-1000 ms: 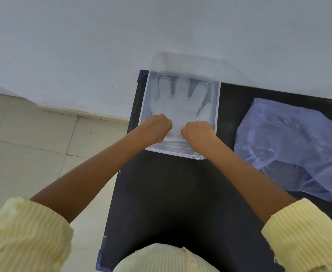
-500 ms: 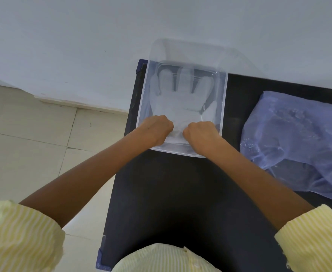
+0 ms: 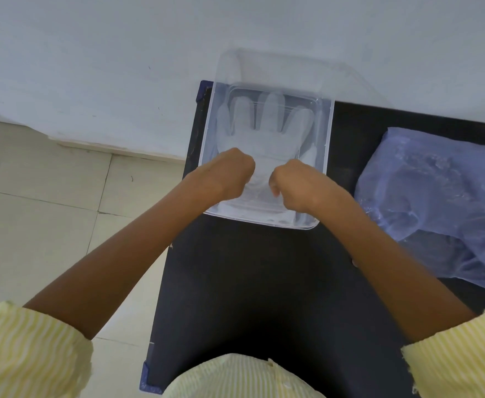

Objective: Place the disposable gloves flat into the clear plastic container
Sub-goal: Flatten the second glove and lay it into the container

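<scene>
The disposable glove (image 3: 267,133) lies flat inside the clear plastic container (image 3: 329,145) on the black table (image 3: 250,282), its cuff pinched by the curled left hand (image 3: 230,175) and right hand (image 3: 296,185).

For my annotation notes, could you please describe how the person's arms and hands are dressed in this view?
Both hands, the left hand and the right hand, are bare, with no gloves, rings or watch visible. The forearms are uncovered too. Each arm wears a pale yellow sleeve with fine white stripes, pushed up toward the elbow; the right cuff looks slightly frayed at its edge.
</scene>
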